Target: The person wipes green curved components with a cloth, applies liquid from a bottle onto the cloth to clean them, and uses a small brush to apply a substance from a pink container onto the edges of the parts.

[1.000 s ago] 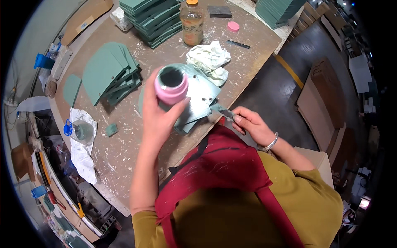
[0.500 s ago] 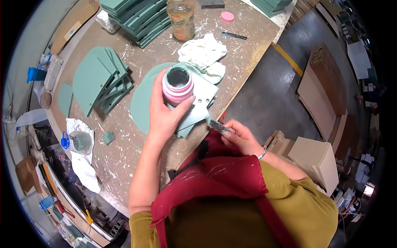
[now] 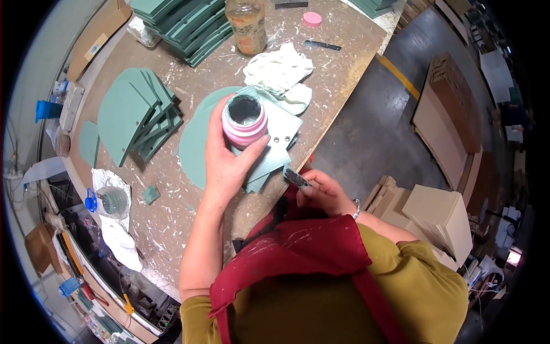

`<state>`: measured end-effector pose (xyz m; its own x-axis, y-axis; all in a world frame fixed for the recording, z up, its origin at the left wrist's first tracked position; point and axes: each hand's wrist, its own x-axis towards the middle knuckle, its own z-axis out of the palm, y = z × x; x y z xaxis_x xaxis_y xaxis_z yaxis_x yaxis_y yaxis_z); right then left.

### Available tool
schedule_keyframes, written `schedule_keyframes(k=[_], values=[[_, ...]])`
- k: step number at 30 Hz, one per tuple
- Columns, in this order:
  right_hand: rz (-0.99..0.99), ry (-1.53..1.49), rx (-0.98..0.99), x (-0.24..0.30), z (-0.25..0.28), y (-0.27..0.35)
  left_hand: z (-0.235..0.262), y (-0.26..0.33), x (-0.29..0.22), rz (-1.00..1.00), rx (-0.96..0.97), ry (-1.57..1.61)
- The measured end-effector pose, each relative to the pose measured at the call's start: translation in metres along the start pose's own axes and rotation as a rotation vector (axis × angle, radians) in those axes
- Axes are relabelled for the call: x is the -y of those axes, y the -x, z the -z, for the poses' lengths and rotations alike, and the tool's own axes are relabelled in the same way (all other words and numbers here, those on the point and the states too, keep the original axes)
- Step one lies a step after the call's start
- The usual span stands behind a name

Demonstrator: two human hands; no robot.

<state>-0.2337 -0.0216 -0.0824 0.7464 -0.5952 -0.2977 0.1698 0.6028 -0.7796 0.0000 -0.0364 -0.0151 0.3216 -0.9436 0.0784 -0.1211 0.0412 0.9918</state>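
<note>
My left hand [image 3: 224,172] is closed around a pink jar [image 3: 246,135] with its mouth facing up. Dark green paste coats the inside and the rim. Under the jar lie pale green pieces [image 3: 285,125], one with two small metal-ringed holes, overlapping a rounded green panel [image 3: 195,143] on the worktable. At the table's front edge my right hand [image 3: 325,194] pinches a small flat scraper [image 3: 295,176], dark and smeared with green paste. Its tip is beside the corner of the pale green pieces, apart from the jar.
Beyond the jar are a crumpled white rag [image 3: 278,71], a murky bottle [image 3: 247,28], a pink lid [image 3: 312,19] and a dark strip [image 3: 322,45]. Green panels [image 3: 129,109] lie to the left, with a clear container [image 3: 112,203] on white cloth nearer me. Cardboard [image 3: 438,221] stands to the right.
My right hand has moved slightly left with the scraper, whose paste-covered face now shows more. The jar stays in my left hand, almost in the same place. The whole view has shifted a little.
</note>
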Motion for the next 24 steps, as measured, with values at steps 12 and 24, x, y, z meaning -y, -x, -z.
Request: schedule_keyframes(k=[12, 24], values=[[-0.088, -0.053, -0.01, 0.002, 0.003, 0.002, -0.001, 0.001, -0.001, -0.019, -0.016, -0.033], [-0.048, 0.242, -0.025, 0.026, -0.005, 0.006, -0.002, 0.0, 0.002, -0.048, -0.02, -0.042]])
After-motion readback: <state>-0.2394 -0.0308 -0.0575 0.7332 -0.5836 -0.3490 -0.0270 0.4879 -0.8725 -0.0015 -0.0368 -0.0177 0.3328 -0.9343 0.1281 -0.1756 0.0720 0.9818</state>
